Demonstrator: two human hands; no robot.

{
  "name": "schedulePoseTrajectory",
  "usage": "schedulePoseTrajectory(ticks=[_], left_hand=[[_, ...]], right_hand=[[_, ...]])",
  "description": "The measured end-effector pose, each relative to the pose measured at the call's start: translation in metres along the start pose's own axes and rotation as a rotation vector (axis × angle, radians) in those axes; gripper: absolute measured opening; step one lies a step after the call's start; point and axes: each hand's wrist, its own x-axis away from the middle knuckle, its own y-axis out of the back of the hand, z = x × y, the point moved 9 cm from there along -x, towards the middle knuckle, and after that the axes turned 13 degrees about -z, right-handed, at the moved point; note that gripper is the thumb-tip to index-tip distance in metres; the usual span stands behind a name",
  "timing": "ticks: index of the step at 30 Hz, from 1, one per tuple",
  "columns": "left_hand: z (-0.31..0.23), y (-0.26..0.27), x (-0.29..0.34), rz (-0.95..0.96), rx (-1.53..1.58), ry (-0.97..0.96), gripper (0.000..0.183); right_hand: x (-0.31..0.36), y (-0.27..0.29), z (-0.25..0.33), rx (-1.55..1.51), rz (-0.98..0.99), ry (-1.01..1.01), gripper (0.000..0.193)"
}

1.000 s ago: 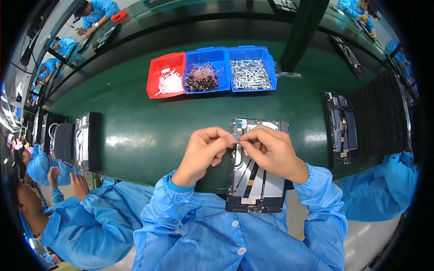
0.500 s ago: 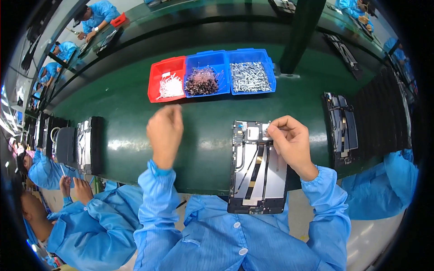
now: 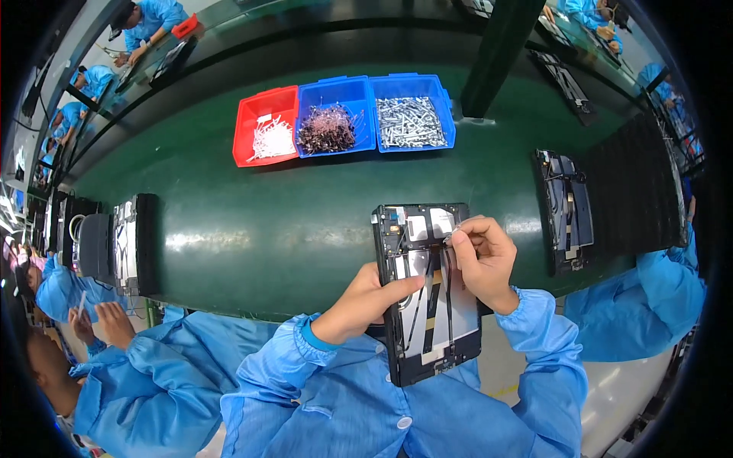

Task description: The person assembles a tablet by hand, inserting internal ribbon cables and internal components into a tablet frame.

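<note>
An opened tablet-like device (image 3: pixel 463 324), with black frame, silvery panels and dark ribbon cables, lies partly past the table's near edge, tilted slightly. My left hand (image 3: pixel 357 304) grips its left side, thumb across the top face and the other fingers hidden below. Over the upper right part of the device, my right hand (image 3: pixel 489 263) is closed in a pinch. A small light thing shows at those fingertips, too small to name. Beyond the hands stand a red bin (image 3: pixel 243 136) with white pieces, a blue bin (image 3: pixel 367 131) with dark and pinkish pieces, and another blue bin (image 3: pixel 449 136) with silvery pieces.
Similar opened devices stand in a long row (image 3: pixel 566 214) on the right and another group (image 3: pixel 136 244) on the left. A dark green post (image 3: pixel 496 61) rises behind the bins. A co-worker in blue (image 3: pixel 168 366) sits close on my left; another blue sleeve (image 3: pixel 641 305) shows right.
My left hand has come down from near the red bin and taken hold of the device's left side. The device's near end has shifted and tilted a little. My right hand keeps its pinch.
</note>
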Motion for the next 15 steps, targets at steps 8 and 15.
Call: schedulePoseTrajectory(ticks=[8,15], left_hand=[[-0.096,0.045,0.089,-0.557,-0.079,-1.204,0.023],[-0.082,0.025,0.087,-0.724,-0.856,-1.716,0.057]], right_hand=[[-0.026,-0.03,0.096,-0.133,0.151,0.016,0.006],[0.001,-0.108,0.126,-0.47,0.542,-0.2,0.005]])
